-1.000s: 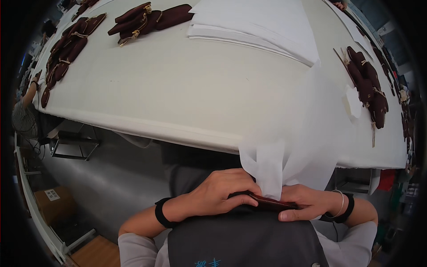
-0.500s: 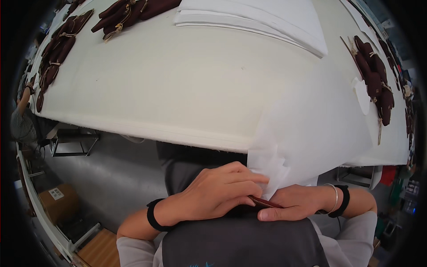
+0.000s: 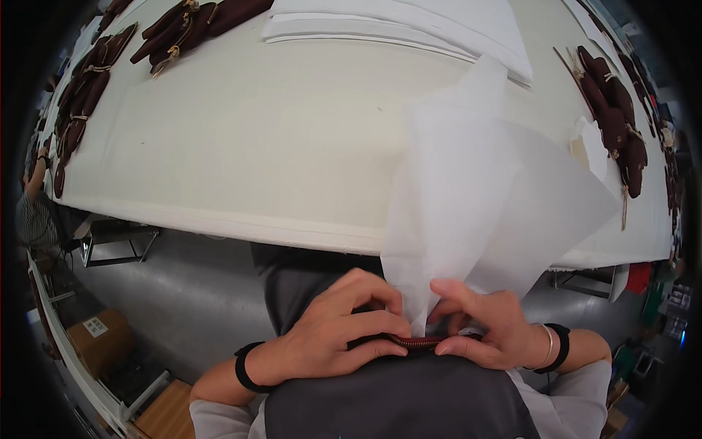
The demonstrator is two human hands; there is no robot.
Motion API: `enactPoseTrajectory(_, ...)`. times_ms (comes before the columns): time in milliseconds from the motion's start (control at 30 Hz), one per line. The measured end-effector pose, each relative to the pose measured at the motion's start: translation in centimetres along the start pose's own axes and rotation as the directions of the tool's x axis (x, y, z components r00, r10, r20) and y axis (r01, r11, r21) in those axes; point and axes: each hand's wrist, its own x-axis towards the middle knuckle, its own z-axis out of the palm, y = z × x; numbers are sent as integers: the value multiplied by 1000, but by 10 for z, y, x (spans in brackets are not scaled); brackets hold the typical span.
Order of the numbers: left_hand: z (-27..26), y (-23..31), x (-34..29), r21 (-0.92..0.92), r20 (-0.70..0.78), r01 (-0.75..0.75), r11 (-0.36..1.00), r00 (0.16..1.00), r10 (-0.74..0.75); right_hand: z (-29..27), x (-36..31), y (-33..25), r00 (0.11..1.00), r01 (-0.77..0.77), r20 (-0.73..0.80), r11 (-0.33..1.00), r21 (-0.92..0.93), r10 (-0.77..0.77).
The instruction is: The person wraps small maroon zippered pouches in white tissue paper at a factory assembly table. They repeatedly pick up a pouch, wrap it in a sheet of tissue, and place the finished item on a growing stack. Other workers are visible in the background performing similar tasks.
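Close to my body, I hold a dark red zippered piece, like a small pouch, with a brass-toothed zipper edge (image 3: 418,342) facing up. My left hand (image 3: 347,322) pinches its left end between thumb and fingers. At the right end, my right hand (image 3: 486,329) has its thumb against the zipper edge, with the index finger lifted beside the paper. A sheet of thin white tissue paper (image 3: 461,190) rises from the zipper edge between my hands and fans out over the table. Its lower end is gathered at the opening; how deep it goes is hidden.
The cream-covered table (image 3: 256,146) carries a stack of white sheets (image 3: 395,25) and tied dark brown bundles at left (image 3: 91,95), back (image 3: 194,29) and right (image 3: 614,117). A cardboard box (image 3: 99,333) stands on the floor at left. Another person (image 3: 36,212) is at the far left.
The tissue paper has shifted from lying spread toward the right to standing up, folded, between my hands. My right hand has turned and raised its fingers; the zipper edge now lies more level.
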Motion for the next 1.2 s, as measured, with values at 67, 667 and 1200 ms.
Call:
enactPoseTrajectory(67, 0, 5, 4, 44, -67, -5, 999, 998, 8, -2, 5, 4, 966, 258, 66, 946, -194, -249)
enactPoseTrajectory(667, 11, 4, -12, -120, -69, 21, 993, 997, -30, -2, -13, 4, 1000, -23, -11, 993, -114, 22)
enactPoseTrajectory(1200, 14, -4, -15, -190, -72, 75, 979, 993, -90, 8, -19, 18, 983, 62, -170, 997, -49, -70)
